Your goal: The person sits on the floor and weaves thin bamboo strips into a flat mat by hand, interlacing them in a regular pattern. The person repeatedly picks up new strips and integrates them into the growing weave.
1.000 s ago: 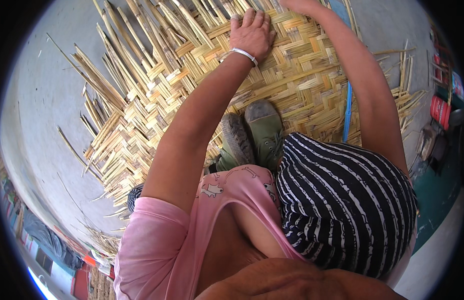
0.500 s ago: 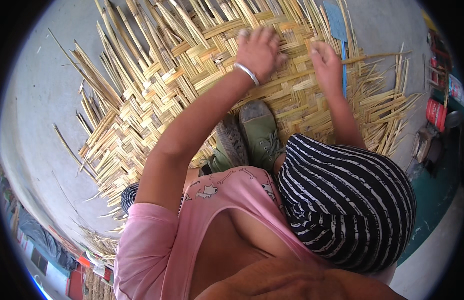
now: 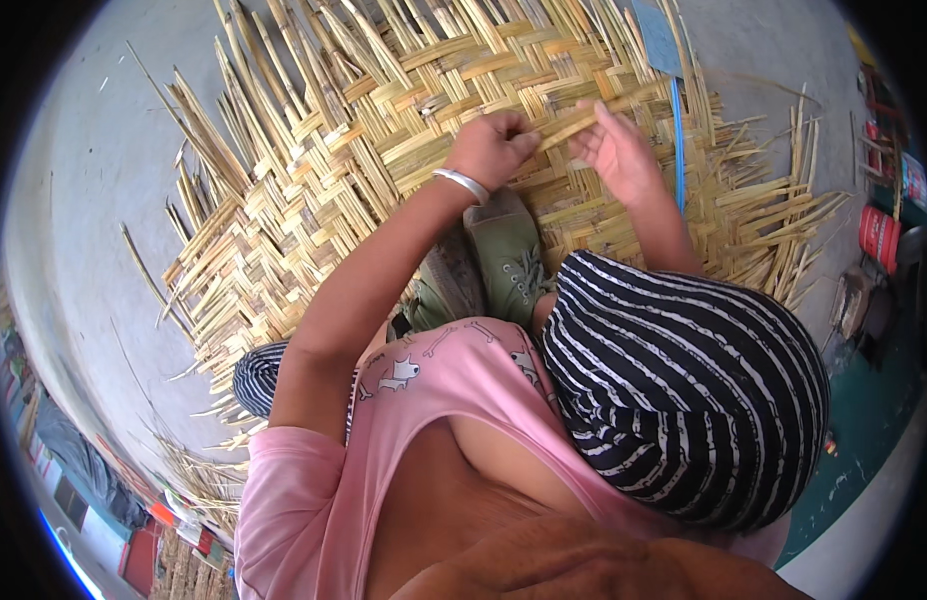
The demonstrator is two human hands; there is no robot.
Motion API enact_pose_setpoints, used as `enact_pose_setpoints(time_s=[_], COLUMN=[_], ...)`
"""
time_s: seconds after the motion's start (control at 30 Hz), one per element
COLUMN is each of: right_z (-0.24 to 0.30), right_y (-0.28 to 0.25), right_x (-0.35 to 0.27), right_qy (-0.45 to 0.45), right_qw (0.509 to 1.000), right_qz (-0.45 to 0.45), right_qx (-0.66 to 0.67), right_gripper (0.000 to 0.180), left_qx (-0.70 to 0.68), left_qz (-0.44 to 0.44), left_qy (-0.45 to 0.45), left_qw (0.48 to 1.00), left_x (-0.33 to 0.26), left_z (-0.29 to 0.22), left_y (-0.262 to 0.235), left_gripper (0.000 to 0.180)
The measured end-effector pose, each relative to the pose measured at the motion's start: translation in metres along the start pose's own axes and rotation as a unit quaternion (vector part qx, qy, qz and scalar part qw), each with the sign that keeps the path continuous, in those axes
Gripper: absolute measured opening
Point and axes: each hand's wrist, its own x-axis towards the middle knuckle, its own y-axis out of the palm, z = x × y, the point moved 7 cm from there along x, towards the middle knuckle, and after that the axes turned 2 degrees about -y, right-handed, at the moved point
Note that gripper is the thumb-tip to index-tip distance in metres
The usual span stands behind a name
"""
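Note:
A woven reed mat [image 3: 314, 210] in a slanting over-under pattern lies under my hands, pale yellow with brown patches. Closed in a pinch, my left hand [image 3: 492, 150], with a silver bangle at its wrist, grips one end of a flat reed strip [image 3: 562, 128]. The strip runs up and to the right, raised over the weave. My right hand [image 3: 624, 158] has it between thumb and fingers a short way along, palm turned toward the left hand. Beyond it the strip's far end is blurred. Both green shoes [image 3: 509, 260] rest at the mat, below my hands.
Loose reed ends [image 3: 274, 70] stick out along the far and left edges. A blue flat piece [image 3: 656, 38] with a blue strap [image 3: 678, 140] lies on the mat. Grey concrete floor [image 3: 94, 190] surrounds it. A red container [image 3: 879, 240] stands at the right.
My left hand has gone from lying spread on the weave to pinching the reed strip, nearer to me. My right hand has shifted left and slightly down. The strip's far end has swung up.

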Motion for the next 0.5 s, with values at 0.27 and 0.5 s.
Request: enact_pose_setpoints(time_s=[0.27, 0.5], right_z=[-0.027, -0.018], right_y=[0.054, 0.082], right_x=[0.004, 0.013], right_qy=[0.020, -0.049], right_qw=[0.992, 0.986], right_qz=[0.085, 0.063], right_qx=[0.086, 0.147], right_gripper=[0.032, 0.027], left_qx=[-0.184, -0.045], left_qz=[0.001, -0.027], left_qy=[-0.094, -0.068], left_qw=[0.979, 0.996], left_x=[-0.057, -0.075], left_z=[0.012, 0.036], left_y=[-0.033, -0.060], left_gripper=[0.033, 0.035])
